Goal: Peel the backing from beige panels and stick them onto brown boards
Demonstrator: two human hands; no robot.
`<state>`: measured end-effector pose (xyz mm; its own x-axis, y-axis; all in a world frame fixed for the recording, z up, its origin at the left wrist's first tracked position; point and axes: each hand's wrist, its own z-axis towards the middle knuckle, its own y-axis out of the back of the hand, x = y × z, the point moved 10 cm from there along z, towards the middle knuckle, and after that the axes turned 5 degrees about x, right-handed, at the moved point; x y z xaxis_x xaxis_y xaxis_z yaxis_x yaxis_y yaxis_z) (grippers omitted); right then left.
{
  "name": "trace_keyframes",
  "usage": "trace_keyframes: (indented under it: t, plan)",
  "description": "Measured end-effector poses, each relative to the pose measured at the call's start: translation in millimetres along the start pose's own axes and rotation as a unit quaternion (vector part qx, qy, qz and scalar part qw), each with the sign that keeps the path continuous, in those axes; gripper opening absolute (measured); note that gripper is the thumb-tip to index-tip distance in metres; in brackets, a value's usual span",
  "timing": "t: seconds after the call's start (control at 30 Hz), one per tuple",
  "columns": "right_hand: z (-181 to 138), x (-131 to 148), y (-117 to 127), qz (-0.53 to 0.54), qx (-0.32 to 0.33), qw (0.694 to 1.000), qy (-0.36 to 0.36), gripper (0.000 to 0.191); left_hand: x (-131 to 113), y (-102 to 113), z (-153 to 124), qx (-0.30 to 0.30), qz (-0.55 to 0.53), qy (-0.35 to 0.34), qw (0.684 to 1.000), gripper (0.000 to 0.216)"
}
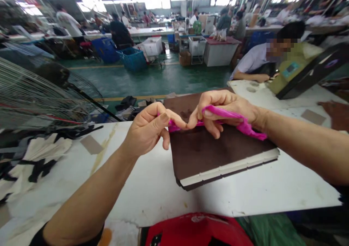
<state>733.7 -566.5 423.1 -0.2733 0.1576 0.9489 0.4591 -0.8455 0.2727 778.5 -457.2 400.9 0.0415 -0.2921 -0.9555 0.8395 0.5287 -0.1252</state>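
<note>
A thin, bright pink strip point(227, 114), cloth or plastic, stretches between my two hands above the table. My left hand point(148, 129) pinches one end between thumb and fingers. Around the other part my right hand point(223, 109) is closed, and a loose crumpled tail hangs down by the wrist. The two index fingertips meet in the middle. Just beneath the hands lies a stack of dark brown panels point(212, 155) with pale layers showing along its front edge. Whether the strip touches the stack is hidden by my fingers.
The white table point(147, 187) carries cream and black fabric pieces point(40, 155) at left and a small grey-brown card point(91, 144). A large wire fan guard point(35, 82) stands at far left. Across the table, a person point(253, 58) bends beside a green machine point(293, 69). Red fabric point(196, 231) is at the front edge.
</note>
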Motion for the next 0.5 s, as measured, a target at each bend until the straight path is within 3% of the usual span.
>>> trace_keyframes:
  t: [0.13, 0.33, 0.5]
  plan:
    - [6, 2, -8, -0.006, 0.043, 0.999, 0.02, 0.04, -4, -12, 5, 0.038, -0.005, 0.023, 0.999, 0.034]
    - [7, 4, -9, -0.111, 0.011, 0.993, 0.027, 0.045, -11, -17, 6, 0.079, 0.045, 0.001, 0.996, 0.031]
    - [2, 13, -14, -0.215, 0.013, 0.975, 0.056, 0.039, -9, -12, 2, 0.068, 0.051, -0.001, 0.996, 0.032]
